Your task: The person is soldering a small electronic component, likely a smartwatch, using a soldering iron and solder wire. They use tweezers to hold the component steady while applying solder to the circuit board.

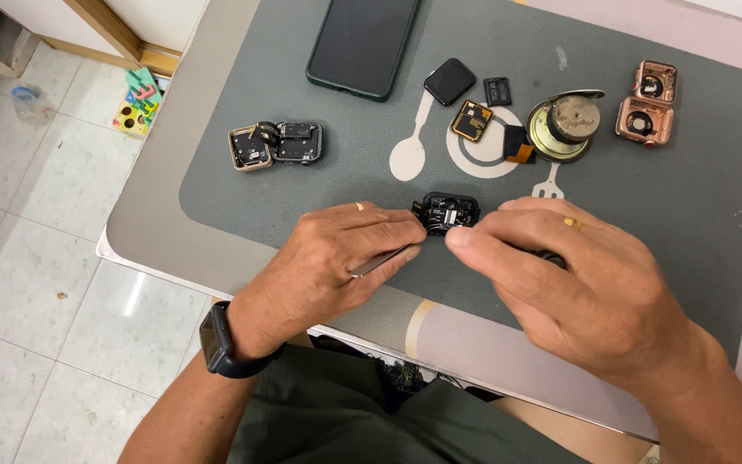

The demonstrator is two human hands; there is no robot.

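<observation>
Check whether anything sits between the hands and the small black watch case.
Nothing does. The left hand, holding tweezers, and the right hand both touch the black watch case; other parts lie farther back on the mat.

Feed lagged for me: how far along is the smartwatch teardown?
Done: copper-coloured cases, a silver-and-black pair and loose screens lie opened on the grey mat. In hand: left hand holds tweezers at the black watch body; right hand steadies it. Left: that body's internals remain inside.
</observation>
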